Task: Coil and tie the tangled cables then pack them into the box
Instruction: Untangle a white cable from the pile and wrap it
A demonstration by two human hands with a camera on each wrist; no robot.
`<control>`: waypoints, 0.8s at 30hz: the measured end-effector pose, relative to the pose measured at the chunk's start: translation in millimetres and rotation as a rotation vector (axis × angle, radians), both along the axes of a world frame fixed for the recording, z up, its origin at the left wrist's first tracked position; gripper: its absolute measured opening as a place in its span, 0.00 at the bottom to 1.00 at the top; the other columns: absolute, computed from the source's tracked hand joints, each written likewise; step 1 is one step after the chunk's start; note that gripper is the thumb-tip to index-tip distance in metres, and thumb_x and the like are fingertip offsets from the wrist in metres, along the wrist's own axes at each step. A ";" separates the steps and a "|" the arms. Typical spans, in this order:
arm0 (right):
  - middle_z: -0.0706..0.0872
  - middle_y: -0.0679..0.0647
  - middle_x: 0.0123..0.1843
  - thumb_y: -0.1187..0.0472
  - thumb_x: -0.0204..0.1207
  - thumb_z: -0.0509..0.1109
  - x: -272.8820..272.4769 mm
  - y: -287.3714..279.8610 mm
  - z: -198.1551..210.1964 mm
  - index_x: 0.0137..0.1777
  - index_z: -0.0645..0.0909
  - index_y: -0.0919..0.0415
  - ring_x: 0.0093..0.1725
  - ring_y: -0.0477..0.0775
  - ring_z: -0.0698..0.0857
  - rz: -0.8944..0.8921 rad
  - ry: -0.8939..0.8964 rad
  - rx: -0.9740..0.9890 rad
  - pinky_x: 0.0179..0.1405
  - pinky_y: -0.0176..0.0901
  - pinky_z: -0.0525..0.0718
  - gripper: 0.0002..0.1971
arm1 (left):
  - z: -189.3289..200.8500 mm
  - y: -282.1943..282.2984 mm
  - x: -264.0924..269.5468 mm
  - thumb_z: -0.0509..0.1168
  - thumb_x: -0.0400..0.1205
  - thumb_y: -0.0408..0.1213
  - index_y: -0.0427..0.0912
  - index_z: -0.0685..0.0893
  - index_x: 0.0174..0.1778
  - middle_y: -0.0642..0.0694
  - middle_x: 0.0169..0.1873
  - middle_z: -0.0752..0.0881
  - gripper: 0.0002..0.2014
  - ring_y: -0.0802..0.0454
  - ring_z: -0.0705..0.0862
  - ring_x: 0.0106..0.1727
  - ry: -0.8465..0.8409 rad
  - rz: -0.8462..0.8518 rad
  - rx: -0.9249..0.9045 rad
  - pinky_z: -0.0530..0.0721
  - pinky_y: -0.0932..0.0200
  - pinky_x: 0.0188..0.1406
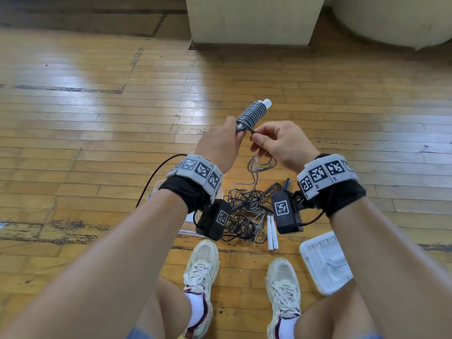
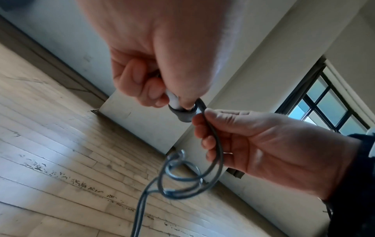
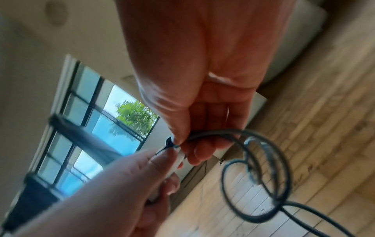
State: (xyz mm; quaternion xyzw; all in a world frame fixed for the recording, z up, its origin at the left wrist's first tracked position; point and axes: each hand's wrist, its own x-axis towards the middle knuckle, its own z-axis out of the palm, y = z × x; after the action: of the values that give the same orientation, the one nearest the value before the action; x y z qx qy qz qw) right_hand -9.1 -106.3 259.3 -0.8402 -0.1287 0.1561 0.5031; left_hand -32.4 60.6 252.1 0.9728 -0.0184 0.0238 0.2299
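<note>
At the person's feet, two pale shoes [image 1: 203, 270] stand on the wood floor [image 1: 73, 133], with a white box [image 1: 326, 263] lying just right of the right shoe. Just beyond the toes sits the tangle [image 1: 247, 216] of dark and grey cables, two white sticks [image 1: 272, 232] beside it; these look like spare cores for winding, though that is a guess.

Above the tangle, both hands are raised and close together. The left hand [image 1: 217, 145] grips a white stick [image 1: 266, 103] by its lower end, fingers curled round it, so the free end points up and away. A grey cable [image 1: 252, 113] is wound round the stick in tight, even turns. The right hand [image 1: 278, 140] pinches the cable's loose run between thumb and forefinger, right at the lowest turn. From there the cable drops in loose loops [image 2: 182, 181] toward the pile. Holding the stick steady while the other hand feeds the cable under tension is likely what keeps the turns snug. The coil is probably only partly wound, since slack hangs below, and nothing visibly lies in the box.

The floor is worn strip wood, scuffed dark in patches and glossy where light falls. Farther off, a cream pillar [image 1: 252, 20] meets the floor, with a pale rounded object [image 1: 396, 20] to its right. The wrist views show a dark-framed window [image 2: 324, 102] with a green tree [image 3: 136, 113] outside.
</note>
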 end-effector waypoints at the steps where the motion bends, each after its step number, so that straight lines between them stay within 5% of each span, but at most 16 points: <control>1: 0.92 0.53 0.41 0.65 0.85 0.67 -0.7 0.5 0.4 0.53 0.84 0.63 0.35 0.46 0.88 -0.007 0.007 -0.010 0.36 0.40 0.84 0.05 | -1.2 -1.2 -0.2 0.54 0.91 0.46 0.38 0.73 0.59 0.45 0.41 0.79 0.14 0.43 0.77 0.40 0.000 -0.010 0.018 0.72 0.50 0.37; 4: 0.93 0.53 0.41 0.65 0.86 0.64 -1.3 1.6 6.8 0.52 0.80 0.61 0.37 0.48 0.87 -0.058 0.282 0.157 0.34 0.41 0.79 0.04 | -5.5 -2.4 -0.6 0.54 0.91 0.46 0.39 0.73 0.60 0.44 0.43 0.81 0.13 0.42 0.79 0.41 -0.023 -0.058 0.079 0.75 0.49 0.37; 6: 0.92 0.54 0.41 0.57 0.89 0.59 -0.3 -1.6 12.2 0.53 0.81 0.59 0.39 0.50 0.84 -0.073 0.491 0.240 0.38 0.44 0.75 0.11 | -6.1 -1.5 -1.8 0.57 0.90 0.43 0.39 0.73 0.61 0.44 0.44 0.81 0.11 0.44 0.79 0.40 -0.039 -0.083 0.107 0.74 0.52 0.37; 10: 0.82 0.49 0.34 0.49 0.90 0.56 5.1 -13.3 8.0 0.54 0.85 0.61 0.36 0.48 0.75 -0.009 0.649 0.216 0.40 0.46 0.72 0.20 | -5.3 -4.1 -4.1 0.55 0.91 0.45 0.39 0.74 0.61 0.50 0.41 0.77 0.12 0.49 0.76 0.36 -0.083 -0.128 0.108 0.68 0.58 0.34; 12: 0.78 0.48 0.32 0.52 0.88 0.61 6.2 -15.4 6.5 0.50 0.85 0.61 0.36 0.47 0.75 -0.007 0.658 0.211 0.43 0.46 0.75 0.15 | -4.0 -6.7 -4.7 0.55 0.91 0.45 0.39 0.74 0.61 0.50 0.41 0.76 0.13 0.49 0.75 0.37 -0.095 -0.127 0.103 0.67 0.58 0.34; 17: 0.87 0.53 0.39 0.59 0.84 0.68 3.3 -14.6 8.3 0.47 0.86 0.64 0.42 0.50 0.83 -0.038 0.543 0.303 0.50 0.48 0.82 0.09 | -1.0 -9.1 -4.9 0.54 0.91 0.45 0.39 0.74 0.61 0.48 0.43 0.79 0.13 0.47 0.76 0.38 -0.081 -0.096 0.044 0.69 0.54 0.37; 24: 0.84 0.55 0.34 0.60 0.88 0.63 -0.5 -8.3 3.6 0.51 0.83 0.69 0.32 0.51 0.78 -0.023 0.244 0.275 0.32 0.41 0.76 0.12 | 1.2 -11.5 -2.9 0.57 0.90 0.44 0.38 0.78 0.57 0.42 0.42 0.84 0.13 0.42 0.80 0.38 0.035 -0.004 -0.317 0.77 0.50 0.35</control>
State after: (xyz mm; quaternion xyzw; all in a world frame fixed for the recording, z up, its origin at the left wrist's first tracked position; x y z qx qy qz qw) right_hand -9.6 -114.6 262.9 -0.7397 -0.0773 0.2319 0.6270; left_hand -35.3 49.1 253.3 0.9245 -0.0124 0.0090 0.3808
